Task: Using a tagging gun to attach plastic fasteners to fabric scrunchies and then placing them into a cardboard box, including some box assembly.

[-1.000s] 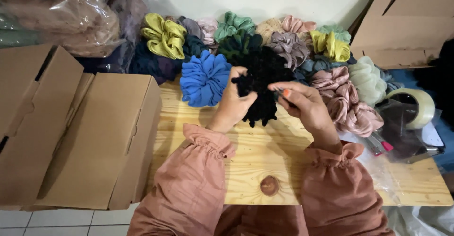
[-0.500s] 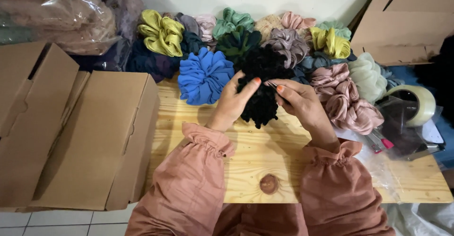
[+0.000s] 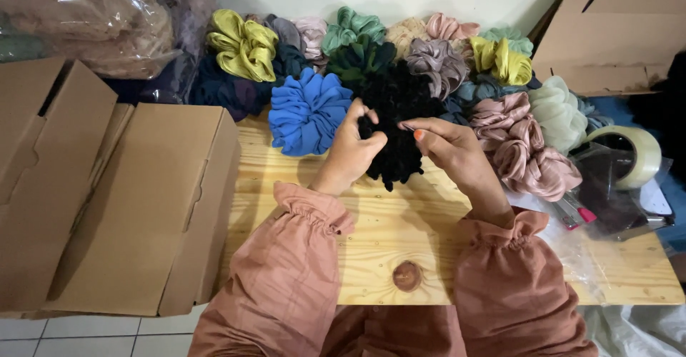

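A black ruffled scrunchie [image 3: 397, 125] is held above the wooden table [image 3: 386, 250] between both hands. My left hand [image 3: 351, 150] grips its left edge with the fingers curled into the fabric. My right hand [image 3: 450, 147] pinches its right side, with a thin metal tool between thumb and forefinger, its tip against the black fabric. Both sleeves are loose and salmon pink.
Several scrunchies lie piled at the table's back: blue [image 3: 309, 112], yellow-green [image 3: 243, 45], pink satin [image 3: 529, 153], pale green [image 3: 556, 114]. Flat cardboard boxes [image 3: 114, 200] stand at the left. A roll of clear tape [image 3: 636, 155] and plastic bags sit at the right.
My left thumb, raised half a second ago, has closed down onto the black scrunchie. The scrunchie has shifted slightly between my hands. My right hand stays pinched at its right side.
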